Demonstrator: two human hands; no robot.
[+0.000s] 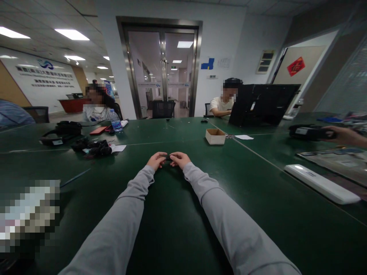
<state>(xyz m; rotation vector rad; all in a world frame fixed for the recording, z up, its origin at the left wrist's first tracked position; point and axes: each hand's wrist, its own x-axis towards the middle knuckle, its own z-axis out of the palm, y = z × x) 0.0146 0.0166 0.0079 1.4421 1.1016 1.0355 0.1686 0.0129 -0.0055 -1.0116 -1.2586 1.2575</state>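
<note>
Between the two hands, at the clock's centre, a small dark object [168, 157] appears to be pinched by the fingertips of the left hand [156, 160] and the right hand [180, 160]; its kind cannot be told. Were either pinch loosened, it could be dropped onto the dark green surface [177, 217] — and, being so dark, easily lost from sight. Toward two o'clock, an open box [215, 140] might be knocked by a careless reach; the bottle [116, 122] at ten o'clock, well apart, seems less threatened.
</note>
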